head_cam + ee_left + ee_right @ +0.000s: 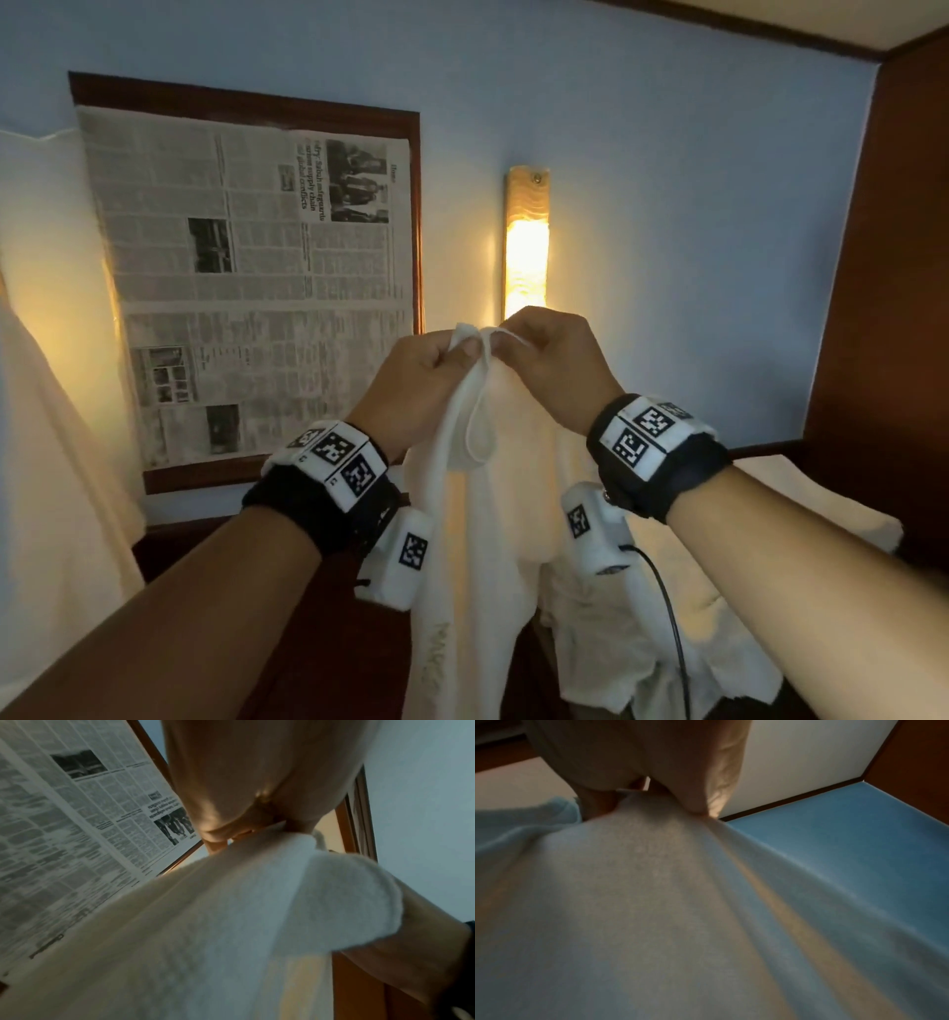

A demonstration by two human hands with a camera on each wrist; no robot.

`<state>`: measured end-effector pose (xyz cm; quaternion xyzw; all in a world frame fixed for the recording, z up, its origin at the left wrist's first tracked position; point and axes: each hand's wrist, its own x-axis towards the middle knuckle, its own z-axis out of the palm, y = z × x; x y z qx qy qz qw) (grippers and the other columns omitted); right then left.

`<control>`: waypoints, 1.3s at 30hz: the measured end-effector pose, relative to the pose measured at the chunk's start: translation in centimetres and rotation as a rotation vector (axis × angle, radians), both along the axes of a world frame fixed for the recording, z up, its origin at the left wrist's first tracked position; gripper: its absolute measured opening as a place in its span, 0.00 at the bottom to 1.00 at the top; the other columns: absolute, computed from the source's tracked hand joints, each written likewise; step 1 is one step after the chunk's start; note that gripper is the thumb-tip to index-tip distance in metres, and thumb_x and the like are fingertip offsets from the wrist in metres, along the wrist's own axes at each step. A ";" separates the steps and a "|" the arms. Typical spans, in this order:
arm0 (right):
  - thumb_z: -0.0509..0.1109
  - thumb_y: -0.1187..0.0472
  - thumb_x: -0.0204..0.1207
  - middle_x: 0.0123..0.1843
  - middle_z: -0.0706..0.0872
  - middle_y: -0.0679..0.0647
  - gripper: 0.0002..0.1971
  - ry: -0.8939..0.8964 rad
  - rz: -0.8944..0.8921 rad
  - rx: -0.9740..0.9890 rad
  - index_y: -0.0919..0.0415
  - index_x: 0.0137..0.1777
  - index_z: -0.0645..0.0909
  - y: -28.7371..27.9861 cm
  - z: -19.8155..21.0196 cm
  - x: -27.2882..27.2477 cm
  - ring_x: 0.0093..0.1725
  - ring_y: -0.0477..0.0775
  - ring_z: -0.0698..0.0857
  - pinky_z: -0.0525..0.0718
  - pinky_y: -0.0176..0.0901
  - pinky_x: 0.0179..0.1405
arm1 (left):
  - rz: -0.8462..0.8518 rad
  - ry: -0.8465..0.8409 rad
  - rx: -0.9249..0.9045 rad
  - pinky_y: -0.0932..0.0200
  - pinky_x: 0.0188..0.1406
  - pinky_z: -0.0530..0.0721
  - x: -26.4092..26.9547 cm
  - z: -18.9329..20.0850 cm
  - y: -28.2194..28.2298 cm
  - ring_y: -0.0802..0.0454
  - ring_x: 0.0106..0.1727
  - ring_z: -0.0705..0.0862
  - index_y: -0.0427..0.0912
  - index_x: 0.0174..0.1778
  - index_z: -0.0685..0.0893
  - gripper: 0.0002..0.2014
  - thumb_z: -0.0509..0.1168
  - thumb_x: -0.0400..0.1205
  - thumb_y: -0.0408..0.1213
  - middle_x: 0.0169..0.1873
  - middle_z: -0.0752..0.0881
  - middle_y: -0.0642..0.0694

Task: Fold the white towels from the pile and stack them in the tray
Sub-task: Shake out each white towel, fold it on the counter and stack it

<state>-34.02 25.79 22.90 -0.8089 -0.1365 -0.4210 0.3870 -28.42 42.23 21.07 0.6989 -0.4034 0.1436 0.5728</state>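
A white towel (482,539) hangs in the air in front of me, held up by its top edge. My left hand (436,360) pinches one bit of that edge, and my right hand (539,349) pinches the edge right beside it, the two hands almost touching. The cloth falls in long folds below them. From the left wrist view the towel (231,923) fills the lower frame under the pinching fingers (221,833). In the right wrist view the towel (654,902) drapes down from the fingers (695,801). A pile of white towels (719,591) lies low at the right. No tray is in view.
A framed newspaper (246,277) hangs on the blue wall at the left. A lit wall lamp (526,246) glows behind my hands. White fabric (51,411) hangs at the far left. Dark wood panelling (898,257) closes the right side, with dark wood furniture (308,591) below.
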 end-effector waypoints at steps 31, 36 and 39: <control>0.72 0.48 0.78 0.30 0.78 0.63 0.24 0.069 -0.330 -0.101 0.71 0.35 0.78 -6.1 -0.6 -2.6 0.29 0.47 0.71 0.67 0.32 0.29 | -0.409 0.418 -0.062 0.51 0.55 0.86 -1.0 -2.5 -6.9 0.47 0.50 0.88 0.41 0.54 0.88 0.17 0.67 0.82 0.52 0.48 0.90 0.41; 0.73 0.50 0.77 0.29 0.73 0.54 0.22 0.206 -0.225 -0.111 0.68 0.34 0.73 -6.8 -3.1 -4.3 0.29 0.45 0.70 0.68 0.38 0.31 | -0.242 0.282 0.042 0.45 0.57 0.82 -0.6 -2.4 -7.1 0.45 0.49 0.85 0.36 0.53 0.86 0.15 0.58 0.91 0.43 0.46 0.87 0.39; 0.69 0.56 0.78 0.38 0.83 0.47 0.06 0.380 -0.238 -0.272 0.57 0.44 0.77 -7.7 -5.2 -4.5 0.38 0.44 0.80 0.77 0.36 0.39 | -0.214 0.241 0.032 0.48 0.53 0.82 -1.1 -1.4 -7.1 0.47 0.44 0.85 0.39 0.46 0.86 0.17 0.57 0.91 0.45 0.41 0.87 0.41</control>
